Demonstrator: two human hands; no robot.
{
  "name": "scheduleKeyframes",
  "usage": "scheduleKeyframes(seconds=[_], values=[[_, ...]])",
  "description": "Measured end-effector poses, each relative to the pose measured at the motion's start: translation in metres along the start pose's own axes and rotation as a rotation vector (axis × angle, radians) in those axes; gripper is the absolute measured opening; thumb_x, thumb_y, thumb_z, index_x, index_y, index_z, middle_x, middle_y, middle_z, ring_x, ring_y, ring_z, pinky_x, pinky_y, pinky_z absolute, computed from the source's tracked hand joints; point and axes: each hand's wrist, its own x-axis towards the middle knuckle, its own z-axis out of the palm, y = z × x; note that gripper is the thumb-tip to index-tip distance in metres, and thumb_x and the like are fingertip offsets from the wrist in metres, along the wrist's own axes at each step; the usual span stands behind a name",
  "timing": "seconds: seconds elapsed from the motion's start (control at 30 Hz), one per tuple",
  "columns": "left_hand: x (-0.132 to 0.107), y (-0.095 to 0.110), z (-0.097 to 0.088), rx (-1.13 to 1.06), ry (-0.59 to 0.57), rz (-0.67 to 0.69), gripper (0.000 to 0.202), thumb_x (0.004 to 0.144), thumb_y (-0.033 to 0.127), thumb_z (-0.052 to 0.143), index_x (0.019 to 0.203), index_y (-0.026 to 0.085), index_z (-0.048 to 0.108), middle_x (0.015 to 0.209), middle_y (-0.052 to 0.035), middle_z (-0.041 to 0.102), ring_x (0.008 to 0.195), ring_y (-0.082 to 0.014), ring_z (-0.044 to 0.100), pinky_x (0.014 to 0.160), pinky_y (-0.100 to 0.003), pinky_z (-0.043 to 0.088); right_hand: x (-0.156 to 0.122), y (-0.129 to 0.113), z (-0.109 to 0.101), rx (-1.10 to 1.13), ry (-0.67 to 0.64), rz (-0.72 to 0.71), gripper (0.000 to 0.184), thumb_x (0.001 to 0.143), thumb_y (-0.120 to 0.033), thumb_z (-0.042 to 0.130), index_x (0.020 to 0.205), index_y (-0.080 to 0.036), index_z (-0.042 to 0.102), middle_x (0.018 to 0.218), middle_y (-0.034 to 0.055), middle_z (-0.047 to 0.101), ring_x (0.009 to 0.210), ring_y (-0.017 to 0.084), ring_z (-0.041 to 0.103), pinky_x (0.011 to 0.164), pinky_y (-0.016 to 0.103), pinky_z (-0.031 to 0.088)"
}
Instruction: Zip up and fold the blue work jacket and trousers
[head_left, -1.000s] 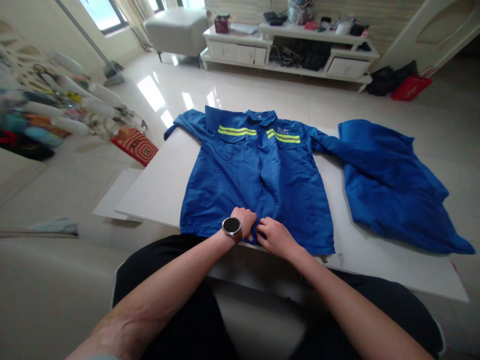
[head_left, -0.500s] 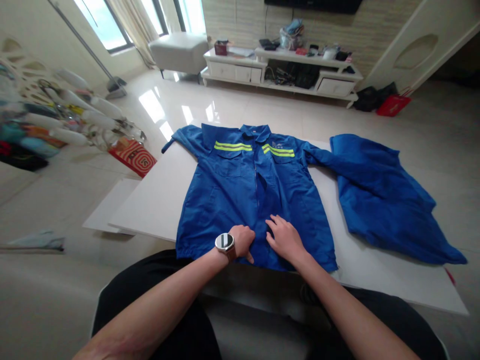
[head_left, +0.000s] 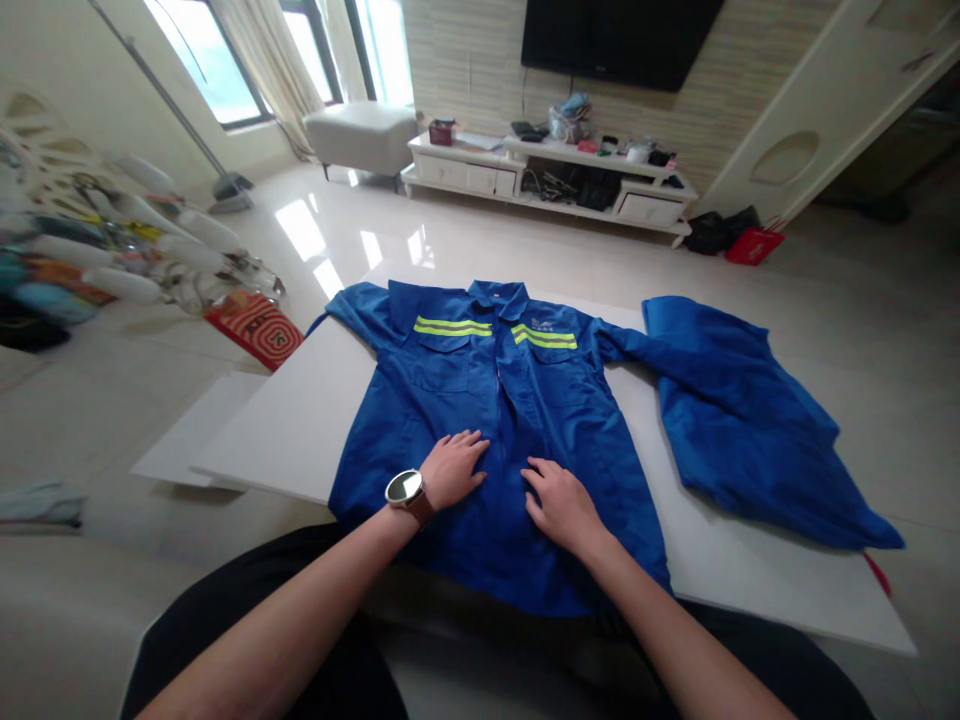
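A blue work jacket (head_left: 525, 420) with yellow reflective stripes lies face up on a white board (head_left: 292, 420), collar away from me. My left hand (head_left: 452, 467), with a watch on the wrist, lies flat and open on the jacket's lower front, left of the zip line. Palm down on the fabric just right of the zip rests my right hand (head_left: 561, 505), fingers stretched out. The jacket's hem hangs over the board's near edge toward my lap.
A second blue garment (head_left: 750, 430) lies spread at the board's right side. A red patterned bag (head_left: 255, 328) and clutter sit on the floor at left. A white TV stand (head_left: 555, 180) and a grey stool (head_left: 360, 135) stand at the back.
Both hands have left the jacket's hem, where they were pinched together, and moved up onto its front, now flat and open. The view has tilted up.
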Motion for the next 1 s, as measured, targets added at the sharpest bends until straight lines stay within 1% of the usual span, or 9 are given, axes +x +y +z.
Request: scheduleKeyframes(seconds=[0.13,0.27,0.4,0.5,0.6,0.67,0.77,0.87,1.0], values=[[-0.003,0.009,-0.002,0.081,-0.015,0.013,0.028,0.093,0.035,0.061,0.113,0.02,0.073,0.129,-0.0141,0.068,0.121,-0.033,0.062,0.097,-0.046,0.052,-0.002,-0.008,-0.006,-0.031,-0.041,-0.013,0.024,0.097,-0.023,0.051,0.105,-0.018,0.073,0.119,0.012,0.071,0.11,0.023,0.065,0.094,0.033,0.049],[-0.001,0.013,-0.006,0.056,0.004,-0.008,0.02,0.094,0.033,0.057,0.096,0.021,0.072,0.101,-0.0094,0.073,0.101,-0.0275,0.067,0.088,-0.041,0.053,-0.004,-0.01,-0.013,-0.015,-0.057,-0.033,0.024,0.098,-0.022,0.049,0.087,-0.019,0.07,0.091,0.007,0.071,0.089,0.02,0.067,0.085,0.032,0.05],[0.003,0.007,0.0,-0.01,0.09,-0.021,0.038,0.09,0.029,0.06,0.126,0.021,0.064,0.13,-0.0117,0.068,0.123,-0.0285,0.059,0.097,-0.04,0.051,-0.007,-0.001,-0.011,0.069,0.088,-0.055,0.031,0.094,-0.017,0.052,0.12,-0.018,0.069,0.135,0.0127,0.065,0.128,0.025,0.057,0.104,0.038,0.046],[0.005,0.003,0.006,-0.012,0.092,-0.002,0.055,0.088,0.03,0.063,0.142,0.019,0.056,0.155,-0.0143,0.052,0.142,-0.031,0.046,0.11,-0.043,0.045,-0.009,0.004,-0.007,0.086,0.043,-0.032,0.051,0.092,-0.017,0.054,0.143,-0.015,0.057,0.154,0.015,0.052,0.139,0.027,0.05,0.111,0.043,0.043],[0.006,0.002,0.006,0.002,0.046,0.007,0.04,0.089,0.032,0.062,0.127,0.02,0.067,0.138,-0.0147,0.065,0.129,-0.0315,0.057,0.102,-0.043,0.049,-0.009,0.001,-0.007,0.075,-0.027,-0.043,0.044,0.093,-0.02,0.055,0.137,-0.017,0.061,0.143,0.0142,0.063,0.126,0.027,0.06,0.105,0.04,0.046],[0.006,0.004,0.003,0.005,0.045,0.007,0.026,0.091,0.033,0.059,0.109,0.021,0.073,0.115,-0.012,0.073,0.112,-0.0296,0.065,0.093,-0.041,0.052,-0.009,-0.004,-0.011,0.064,-0.061,-0.042,0.027,0.096,-0.022,0.053,0.118,-0.019,0.069,0.117,0.0101,0.074,0.107,0.023,0.067,0.093,0.035,0.048],[0.007,0.006,-0.002,-0.039,0.014,-0.012,0.018,0.092,0.032,0.057,0.094,0.023,0.073,0.097,-0.0082,0.075,0.097,-0.026,0.069,0.086,-0.037,0.052,-0.008,-0.011,-0.015,0.053,-0.122,-0.056,0.017,0.098,-0.023,0.052,0.093,-0.021,0.068,0.087,0.0042,0.072,0.086,0.019,0.067,0.079,0.03,0.046],[0.008,0.005,-0.002,-0.084,-0.003,-0.053,0.016,0.091,0.031,0.059,0.095,0.022,0.071,0.101,-0.0081,0.074,0.097,-0.0247,0.069,0.086,-0.035,0.052,-0.008,-0.012,-0.011,0.062,-0.07,-0.099,0.014,0.095,-0.019,0.054,0.099,-0.02,0.068,0.101,0.0069,0.072,0.099,0.021,0.066,0.086,0.031,0.045],[0.011,0.0,0.005,-0.052,0.101,-0.052,0.039,0.088,0.026,0.061,0.126,0.018,0.064,0.143,-0.0145,0.061,0.132,-0.0286,0.055,0.105,-0.039,0.048,-0.006,-0.009,-0.001,0.094,0.037,-0.09,0.039,0.092,-0.016,0.056,0.13,-0.017,0.063,0.142,0.0139,0.062,0.13,0.026,0.055,0.103,0.038,0.044]])
